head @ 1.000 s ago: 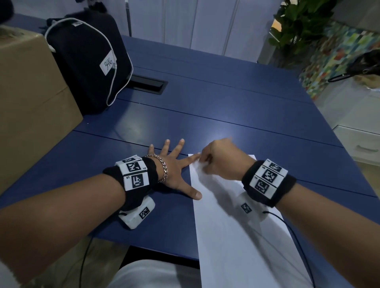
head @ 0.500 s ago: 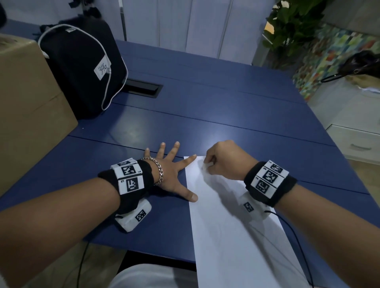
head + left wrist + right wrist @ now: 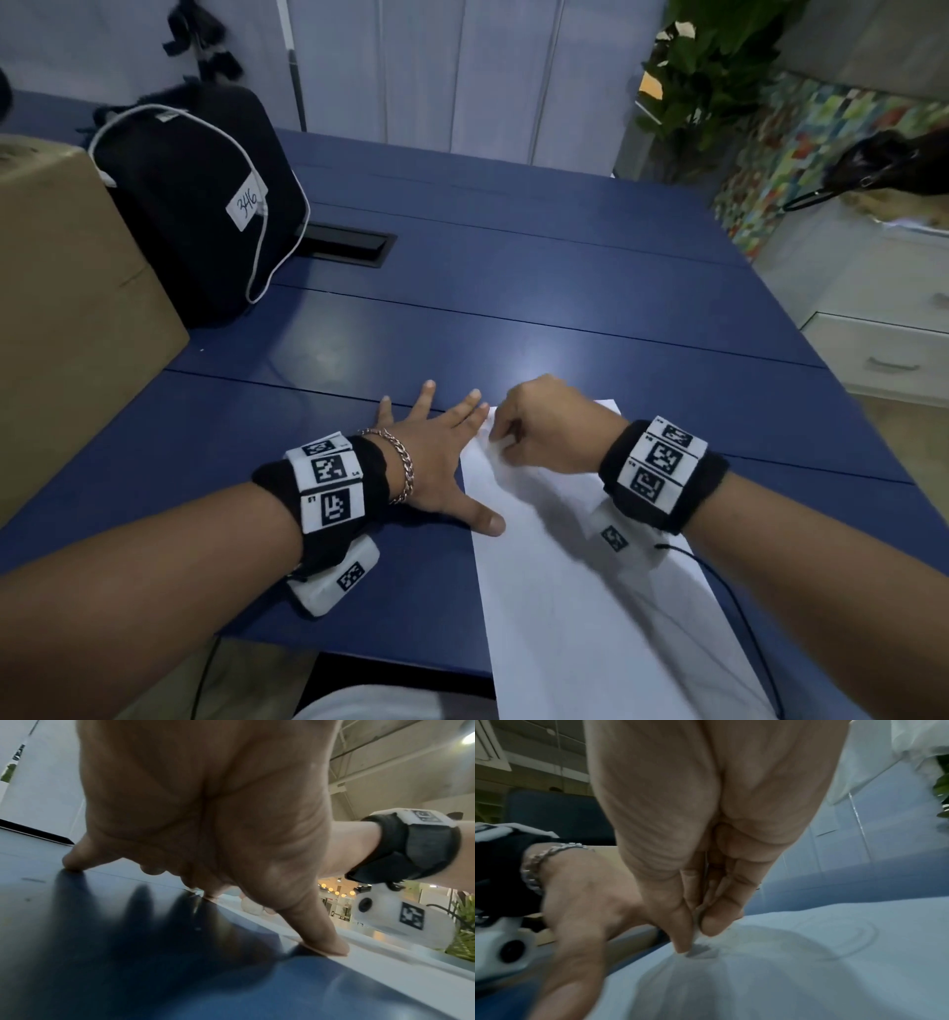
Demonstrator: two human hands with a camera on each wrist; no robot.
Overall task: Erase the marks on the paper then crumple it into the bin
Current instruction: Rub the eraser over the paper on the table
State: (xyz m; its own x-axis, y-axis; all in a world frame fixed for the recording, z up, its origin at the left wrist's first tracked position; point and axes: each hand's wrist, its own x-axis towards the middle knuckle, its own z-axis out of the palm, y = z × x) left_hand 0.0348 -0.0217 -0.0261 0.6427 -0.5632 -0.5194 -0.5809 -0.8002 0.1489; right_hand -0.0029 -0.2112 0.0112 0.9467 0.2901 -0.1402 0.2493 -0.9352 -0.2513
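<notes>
So the sheet of paper (image 3: pixel 590 606) is lying flat on the blue worktop (image 3: pixel 462 318), running from the near edge up toward the middle, a bit right of centre. The left hand (image 3: pixel 436 462) is spread flat with fingers splayed, palm down on the worktop right beside the paper's left edge; its thumb (image 3: pixel 321 933) presses down on that edge, and the index fingertip looks like it reaches the far left corner. The right hand (image 3: pixel 549 426) is bunched up over the far end of the sheet, and in the right wrist view the thumb and fingers are pinching a small white eraser (image 3: pixel 697 927) with its tip touching the paper. There's a faint pencil loop (image 3: pixel 834 935) on the sheet just to the right of where the eraser sits, plus a greyish smudge right under the tip. Both wrists have black bands with printed marker tags, and the left one has a chain bracelet (image 3: pixel 403 467). Off to the left on the worktop there's a black backpack (image 3: pixel 200 205) with a white label, touching a cardboard box (image 3: pixel 67 318). A leafy plant (image 3: pixel 719 61) stands past the far right corner.
</notes>
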